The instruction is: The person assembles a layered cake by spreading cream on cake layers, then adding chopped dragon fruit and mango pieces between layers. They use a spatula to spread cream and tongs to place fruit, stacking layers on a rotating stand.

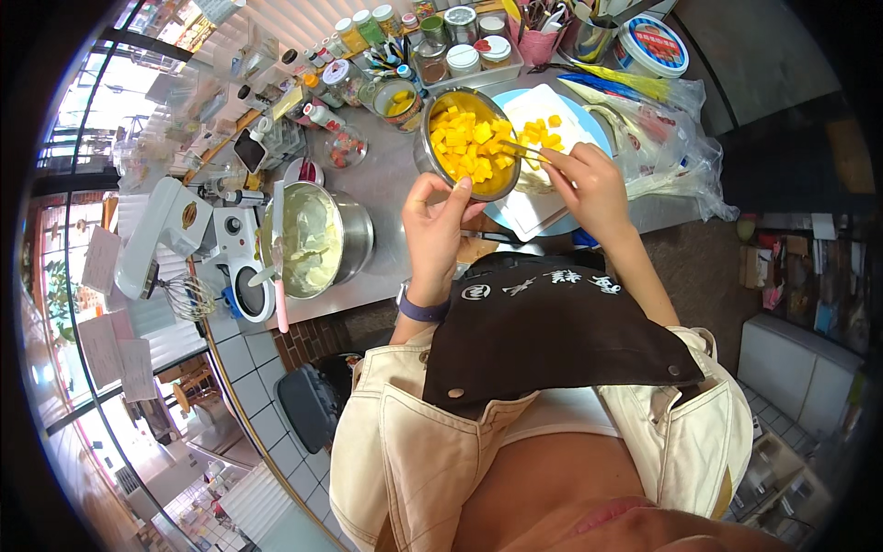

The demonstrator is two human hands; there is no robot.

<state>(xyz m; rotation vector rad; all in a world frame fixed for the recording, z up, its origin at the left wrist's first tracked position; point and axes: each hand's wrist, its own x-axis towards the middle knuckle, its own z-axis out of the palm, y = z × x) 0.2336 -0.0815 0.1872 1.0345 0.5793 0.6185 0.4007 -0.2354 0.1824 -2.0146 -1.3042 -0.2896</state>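
Note:
My left hand [436,224] grips the near rim of a steel bowl [428,160], tilted toward the right and filled with diced yellow fruit [463,138] that looks like mango. Between the fingers of my right hand [590,190] is a slim metal utensil [528,148], tweezers or a fork, its tip at the fruit by the bowl's right side. Behind the bowl, a white cream-covered layer [534,110] carries scattered fruit cubes [545,134]. It sits over a white board [528,214] on a round blue stand [590,131]. The bowl hides part of the layer.
A steel mixing bowl [355,234] of pale cream stands left, with a pink-handled spatula [281,303] across its rim. Beside it is a stand mixer [165,228]. Jars [463,58] line the back; plastic piping bags [662,148] lie at the right.

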